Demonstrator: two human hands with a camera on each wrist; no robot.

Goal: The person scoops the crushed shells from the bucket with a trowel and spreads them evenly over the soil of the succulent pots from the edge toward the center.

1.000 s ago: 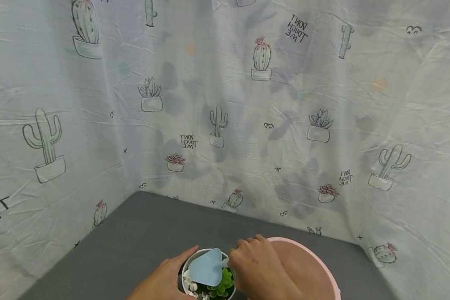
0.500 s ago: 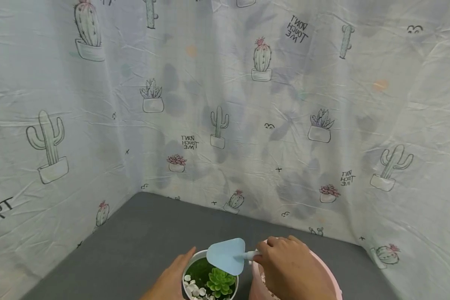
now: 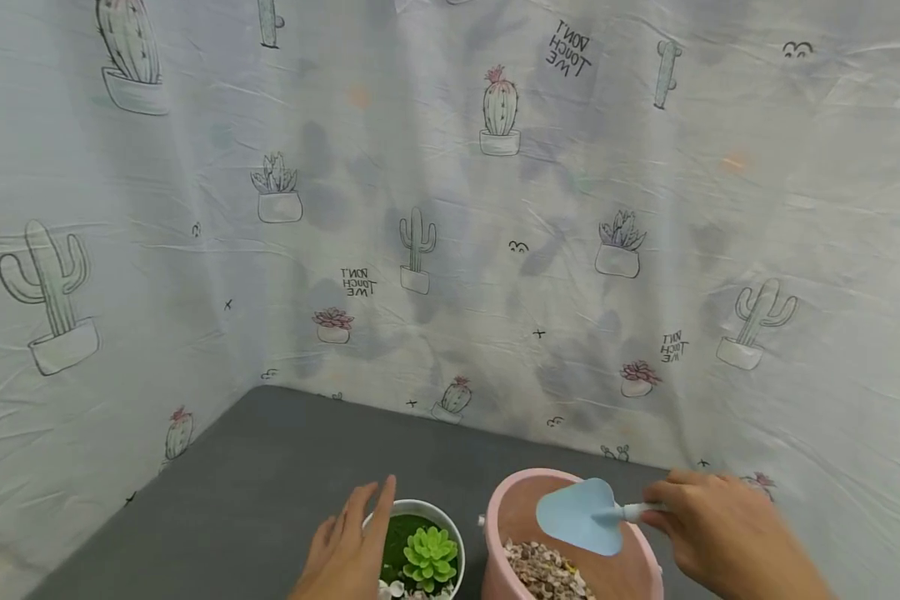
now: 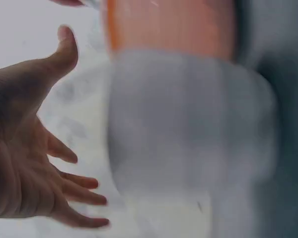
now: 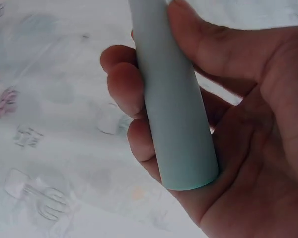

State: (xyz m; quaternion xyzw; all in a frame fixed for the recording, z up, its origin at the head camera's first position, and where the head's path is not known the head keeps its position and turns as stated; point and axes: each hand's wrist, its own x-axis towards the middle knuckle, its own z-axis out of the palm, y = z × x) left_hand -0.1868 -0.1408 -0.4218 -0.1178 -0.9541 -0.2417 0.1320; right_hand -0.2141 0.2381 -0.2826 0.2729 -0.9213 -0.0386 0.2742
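My right hand [image 3: 720,529] grips a light blue trowel [image 3: 581,515] by its handle, the blade level over the pink bucket [image 3: 521,510]. In the right wrist view, fingers and thumb wrap the pale handle [image 5: 176,114]. Greyish-brown gravel [image 3: 543,571] lies at the bottom of the bucket. To the left stands a white round pot [image 3: 461,546] containing a green succulent [image 3: 431,557], green moss-like cover and white stones [image 3: 393,588]. Beside this pot, my left hand [image 3: 348,542] has its fingers spread. The left wrist view shows that hand apart from the blurred pot [image 4: 188,124].
Pot and bucket stand side by side on a dark grey tabletop [image 3: 307,450]. Behind and left of the table hangs a pale curtain [image 3: 457,183] printed with cacti. A small knob [image 3: 482,520] sticks out from the bucket's left side.
The trowel has moved right, from above the pot to above the bucket, with my right hand still gripping it. My left hand has loosened from the pot's side. White stones show in the pot throughout.
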